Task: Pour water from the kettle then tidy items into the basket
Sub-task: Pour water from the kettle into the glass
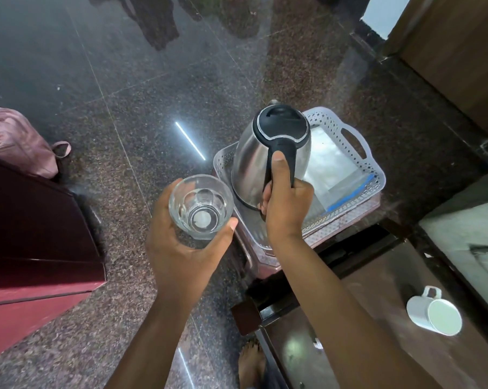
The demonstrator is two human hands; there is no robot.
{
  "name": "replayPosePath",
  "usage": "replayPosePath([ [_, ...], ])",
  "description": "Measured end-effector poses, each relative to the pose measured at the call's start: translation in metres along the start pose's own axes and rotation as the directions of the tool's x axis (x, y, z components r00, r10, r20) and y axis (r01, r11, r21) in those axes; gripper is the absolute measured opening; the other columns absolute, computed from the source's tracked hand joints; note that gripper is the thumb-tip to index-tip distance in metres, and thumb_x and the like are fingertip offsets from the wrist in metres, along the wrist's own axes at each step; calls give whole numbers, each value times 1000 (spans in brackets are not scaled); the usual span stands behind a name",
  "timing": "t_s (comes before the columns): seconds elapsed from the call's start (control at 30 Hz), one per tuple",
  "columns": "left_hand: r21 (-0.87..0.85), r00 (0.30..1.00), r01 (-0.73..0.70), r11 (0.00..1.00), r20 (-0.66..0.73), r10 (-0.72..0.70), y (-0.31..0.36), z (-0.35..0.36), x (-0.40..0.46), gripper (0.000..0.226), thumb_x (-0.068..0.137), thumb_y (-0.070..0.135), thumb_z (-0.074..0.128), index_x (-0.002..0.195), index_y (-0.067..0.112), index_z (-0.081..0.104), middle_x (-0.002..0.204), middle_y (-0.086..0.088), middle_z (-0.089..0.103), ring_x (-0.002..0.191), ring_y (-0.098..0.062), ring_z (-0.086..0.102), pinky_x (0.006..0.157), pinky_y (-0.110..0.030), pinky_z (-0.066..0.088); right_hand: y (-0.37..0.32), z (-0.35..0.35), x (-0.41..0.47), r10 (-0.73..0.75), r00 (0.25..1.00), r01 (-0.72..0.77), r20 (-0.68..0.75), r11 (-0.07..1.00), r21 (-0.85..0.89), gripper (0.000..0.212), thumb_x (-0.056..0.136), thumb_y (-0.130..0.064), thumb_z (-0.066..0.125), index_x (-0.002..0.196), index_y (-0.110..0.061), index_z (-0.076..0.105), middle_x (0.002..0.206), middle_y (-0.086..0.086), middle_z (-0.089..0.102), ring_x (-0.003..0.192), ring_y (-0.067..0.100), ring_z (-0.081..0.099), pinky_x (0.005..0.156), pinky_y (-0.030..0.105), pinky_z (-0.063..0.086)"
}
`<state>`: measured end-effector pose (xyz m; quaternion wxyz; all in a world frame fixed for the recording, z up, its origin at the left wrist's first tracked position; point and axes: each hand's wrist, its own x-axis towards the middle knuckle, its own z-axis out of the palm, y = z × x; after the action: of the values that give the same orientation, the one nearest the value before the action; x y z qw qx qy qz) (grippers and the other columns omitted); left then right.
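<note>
My right hand (286, 203) grips the black handle of a steel kettle (254, 161) with a black lid, thumb lying along the top of the handle. The kettle is held upright over the left part of a white perforated basket (357, 153). My left hand (181, 248) holds a clear drinking glass (200, 206) just left of the kettle, its mouth facing up toward me. A little water seems to lie at the glass's bottom. A clear plastic bag with a blue zip strip (335, 169) lies inside the basket.
The basket stands on a small reddish stool (265, 262) over a dark granite floor. A white mug (433, 313) lies on its side on a brown surface at lower right. A maroon cabinet (32, 234) and a pink bag (15, 138) are at left. My bare foot (251, 363) shows below.
</note>
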<state>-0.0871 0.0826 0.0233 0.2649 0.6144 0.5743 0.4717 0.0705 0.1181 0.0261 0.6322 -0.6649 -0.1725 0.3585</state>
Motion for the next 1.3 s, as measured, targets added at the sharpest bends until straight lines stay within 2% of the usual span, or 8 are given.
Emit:
replayPosePath([
  [0.1,-12,1000,-22,1000,15,23,7,2,4,83,74,39,97,141,6,63,130,1,71,120,-21,71,106,-48,58,-13,-11,-1,-15,1000,15,22,1000,27,67,85,-61,66,43,-12,49,39,4,42,38,19,42,49,29,39],
  [0.27,-78,993,-117,990,21,119,34,6,6,78,74,41,94,138,8,63,129,40,61,117,9,65,104,-16,50,-45,-43,-10,-75,993,69,86,995,72,72,80,-65,66,46,-4,45,39,6,37,36,19,38,46,26,35],
  [0.5,-115,968,-233,966,66,241,72,16,-7,79,77,38,95,139,-1,63,130,7,70,124,7,64,107,-15,48,-95,-125,-34,-177,978,165,115,981,107,81,88,-58,67,46,4,37,37,10,33,33,20,32,42,25,31],
  [0.67,-227,933,-239,944,214,288,82,38,-31,90,76,41,99,145,0,59,139,-12,71,129,-30,71,110,-39,58,-132,-207,-62,-183,980,175,80,980,91,74,85,-58,71,41,-9,37,35,3,32,35,19,27,44,27,26],
  [0.93,-372,839,-205,906,410,358,133,93,-122,85,73,52,98,146,38,57,136,21,71,128,-8,71,100,-22,61,-158,-360,-118,-257,966,257,-3,965,-46,70,90,-53,65,35,-18,43,33,3,34,33,25,29,47,22,32],
  [1.07,-417,784,-106,903,523,334,162,127,-181,82,70,42,99,143,32,61,134,13,74,126,-13,74,98,-36,66,-152,-433,-149,-234,969,229,-72,970,-80,71,90,-56,67,36,-17,42,33,3,34,34,25,28,49,24,32],
  [1.17,-409,707,-147,901,594,385,176,152,-220,78,72,37,99,140,21,63,134,5,75,125,-19,73,105,-49,61,-144,-484,-175,-201,972,193,-118,978,-76,77,84,-67,73,37,-14,42,34,3,33,35,24,27,49,25,30],
  [1.3,-363,626,-214,907,662,412,190,181,-271,81,72,49,95,141,22,63,135,7,71,127,-15,69,110,-34,53,-133,-548,-215,-173,967,153,-188,981,-120,82,80,-75,71,36,-11,42,33,7,32,34,23,29,49,24,31],
])
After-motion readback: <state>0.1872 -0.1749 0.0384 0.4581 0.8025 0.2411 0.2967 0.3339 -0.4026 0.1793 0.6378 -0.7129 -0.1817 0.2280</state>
